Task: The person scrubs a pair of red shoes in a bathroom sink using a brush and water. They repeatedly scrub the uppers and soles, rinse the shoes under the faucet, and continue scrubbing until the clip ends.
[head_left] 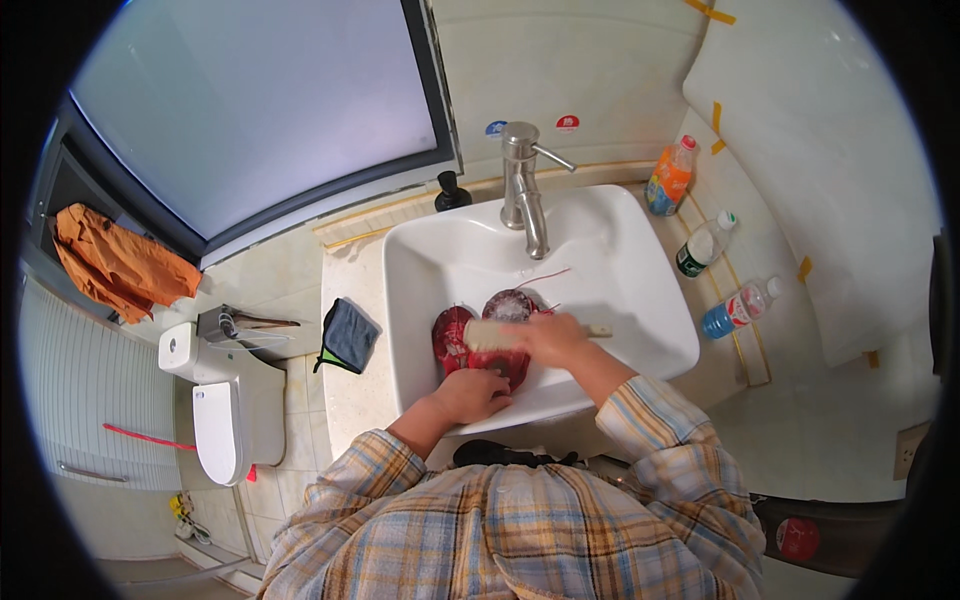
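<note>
In the white washbasin (640, 270) lie wet dark-red items (453, 335) that look like a pair of shoes; their exact kind is hard to make out. White suds (508, 305) cover part of one. My left hand (470, 396) is closed on the near end of the red item at the basin's front. My right hand (555, 340) grips a scrubbing brush (488, 335), its pale bristle head pressed against the red surface and slightly blurred. The brush handle's end shows right of that hand. A thin red cord trails toward the faucet.
A metal faucet (522, 190) rises behind the basin, beside a black pump top (452, 192). Bottles, an orange one (670, 178) among them, line the right ledge. A grey cloth (349, 336) lies on the left counter. A toilet (240, 420) stands farther left.
</note>
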`<act>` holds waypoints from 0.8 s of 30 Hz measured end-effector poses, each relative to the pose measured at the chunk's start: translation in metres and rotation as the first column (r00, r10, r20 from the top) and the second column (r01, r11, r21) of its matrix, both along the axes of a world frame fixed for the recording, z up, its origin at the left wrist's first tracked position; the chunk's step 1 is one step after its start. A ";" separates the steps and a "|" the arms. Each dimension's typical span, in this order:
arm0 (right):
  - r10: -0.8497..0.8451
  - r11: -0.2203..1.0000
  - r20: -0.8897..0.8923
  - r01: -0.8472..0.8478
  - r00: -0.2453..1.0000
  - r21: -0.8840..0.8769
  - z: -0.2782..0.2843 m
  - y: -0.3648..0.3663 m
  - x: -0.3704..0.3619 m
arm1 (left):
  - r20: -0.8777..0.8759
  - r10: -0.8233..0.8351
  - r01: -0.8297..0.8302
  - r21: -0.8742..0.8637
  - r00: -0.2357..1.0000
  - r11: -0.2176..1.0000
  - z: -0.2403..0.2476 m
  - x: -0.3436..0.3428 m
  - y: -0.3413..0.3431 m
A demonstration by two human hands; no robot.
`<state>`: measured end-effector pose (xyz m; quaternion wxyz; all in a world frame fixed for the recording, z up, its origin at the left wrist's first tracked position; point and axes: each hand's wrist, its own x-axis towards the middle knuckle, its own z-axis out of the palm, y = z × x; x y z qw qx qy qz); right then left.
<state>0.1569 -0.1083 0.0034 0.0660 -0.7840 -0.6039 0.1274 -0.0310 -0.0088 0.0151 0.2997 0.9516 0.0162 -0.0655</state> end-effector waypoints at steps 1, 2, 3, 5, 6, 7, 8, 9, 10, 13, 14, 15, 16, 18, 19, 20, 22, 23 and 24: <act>-0.085 0.995 0.087 0.089 0.993 -0.041 0.003 0.003 0.006 | 0.008 -0.004 0.004 0.001 1.000 1.000 0.001 0.000 0.000; -0.164 0.986 0.092 0.165 0.982 -0.009 0.007 0.006 0.013 | -0.010 -0.012 0.012 0.004 1.000 1.000 0.002 0.000 0.000; -0.180 0.983 0.069 0.182 0.981 -0.021 0.010 0.010 0.016 | -0.027 -0.018 0.018 0.008 0.999 1.000 0.003 0.001 0.001; -0.236 0.969 0.045 0.239 0.971 -0.057 0.017 0.017 0.015 | -0.045 -0.024 0.025 0.015 0.999 1.000 0.004 0.000 0.002; -0.233 0.972 0.041 0.234 0.972 -0.035 0.019 0.020 0.011 | -0.046 -0.024 0.025 0.016 0.999 1.000 0.003 0.000 0.002; -0.131 0.987 0.041 0.134 0.991 -0.085 0.021 0.022 0.005 | -0.045 -0.025 0.026 0.017 0.999 1.000 0.002 0.001 0.001; -0.035 0.988 0.037 0.040 0.999 -0.152 0.021 0.023 -0.002 | -0.041 -0.010 0.010 0.012 0.999 1.000 0.000 0.001 0.001; 0.055 0.982 0.054 -0.044 0.997 -0.184 0.022 0.024 -0.007 | -0.035 0.006 -0.006 0.008 0.999 1.000 -0.001 0.001 0.001; 0.105 0.973 -0.037 -0.110 0.994 -0.205 0.023 0.024 -0.010 | -0.050 0.024 -0.023 0.011 0.998 1.000 -0.002 0.001 0.001; -0.003 0.986 0.115 0.022 0.993 -0.168 0.026 0.026 -0.001 | 0.017 0.012 -0.012 0.011 1.000 1.000 -0.001 0.000 0.002; -0.066 0.973 0.145 0.095 0.987 -0.209 0.029 0.028 0.010 | -0.013 0.002 -0.002 0.006 1.000 1.000 -0.001 -0.001 0.002; -0.156 0.969 0.153 0.182 0.976 -0.169 0.030 0.028 0.018 | -0.041 -0.009 0.009 0.001 0.999 1.000 0.000 0.000 0.003; -0.194 0.969 0.137 0.212 0.971 -0.130 0.031 0.029 0.022 | -0.055 -0.021 0.021 0.001 0.998 1.000 0.002 0.001 0.004; -0.190 0.969 0.119 0.205 0.975 -0.135 0.031 0.028 0.022 | -0.056 -0.004 0.004 -0.009 0.998 1.000 0.004 0.000 0.004; -0.142 0.977 0.111 0.157 0.984 -0.143 0.031 0.027 0.018 | -0.057 0.000 0.000 -0.010 0.998 1.000 0.004 0.001 0.003; -0.103 0.984 0.094 0.115 0.990 -0.136 0.029 0.025 0.013 | -0.044 0.011 -0.012 -0.017 0.999 1.000 0.004 0.001 0.003; 0.005 0.983 0.053 0.004 0.999 -0.182 0.025 0.015 -0.002 | -0.031 0.030 -0.030 -0.026 0.999 0.999 0.003 0.002 0.002; 0.077 0.980 -0.020 -0.080 0.997 -0.182 0.023 0.011 -0.003 | -0.031 0.027 -0.028 -0.028 0.999 0.999 0.002 0.002 0.003; -0.035 0.985 0.050 0.043 0.998 -0.166 0.021 0.008 -0.002 | -0.031 0.026 -0.027 -0.029 0.999 0.999 0.001 0.002 0.004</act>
